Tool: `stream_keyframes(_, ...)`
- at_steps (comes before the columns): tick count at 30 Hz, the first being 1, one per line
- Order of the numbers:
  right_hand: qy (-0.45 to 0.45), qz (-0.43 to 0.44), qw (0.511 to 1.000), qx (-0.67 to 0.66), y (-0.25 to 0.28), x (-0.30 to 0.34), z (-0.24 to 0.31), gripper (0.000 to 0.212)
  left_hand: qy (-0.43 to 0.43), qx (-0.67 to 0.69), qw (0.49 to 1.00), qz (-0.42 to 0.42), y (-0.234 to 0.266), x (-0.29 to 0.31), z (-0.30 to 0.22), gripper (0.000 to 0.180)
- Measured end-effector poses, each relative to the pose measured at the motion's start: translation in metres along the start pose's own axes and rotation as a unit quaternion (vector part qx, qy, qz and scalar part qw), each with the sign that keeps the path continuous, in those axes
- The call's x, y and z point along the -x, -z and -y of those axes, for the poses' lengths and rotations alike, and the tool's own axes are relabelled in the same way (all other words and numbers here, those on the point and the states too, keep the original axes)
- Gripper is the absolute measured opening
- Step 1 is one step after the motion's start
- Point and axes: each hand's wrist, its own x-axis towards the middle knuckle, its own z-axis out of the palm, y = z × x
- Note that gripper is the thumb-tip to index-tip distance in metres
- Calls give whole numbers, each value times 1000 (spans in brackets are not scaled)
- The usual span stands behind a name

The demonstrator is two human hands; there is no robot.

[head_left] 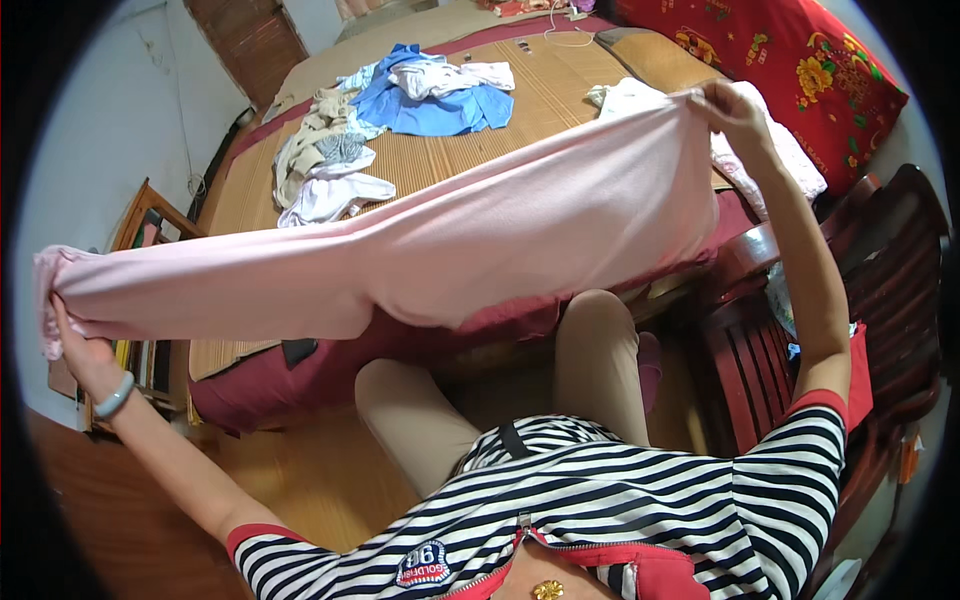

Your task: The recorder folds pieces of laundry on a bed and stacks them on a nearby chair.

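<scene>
A long pale pink garment (480,230), shaped like a pair of trousers, hangs stretched between my two raised hands in front of my knees. My left hand (82,352), with a pale bangle at its wrist, is closed on the bunched end at the far left. At the upper right, my right hand (733,112) pinches the other end by its top corner, higher than the left. The cloth is pulled taut along its upper edge and sags below, with a notch near its middle. It hides part of the bed's near edge.
On the bed mat (560,80) lie a blue garment (440,108), beige clothes (310,145) and a white garment (335,195). White patterned cloth (785,160) lies behind my right forearm. A red flowered quilt (790,70) is at the back right; a dark wooden chair (745,350) stands at my right.
</scene>
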Motion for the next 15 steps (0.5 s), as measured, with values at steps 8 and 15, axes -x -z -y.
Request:
stream_keyframes(8,7,31,997,-68,15,-23,19,19,-25,-50,980,191,-31,-79,-23,40)
stream_keyframes(15,-14,15,1000,-9,21,-6,10,23,13,-77,975,208,-41,-73,-35,41)
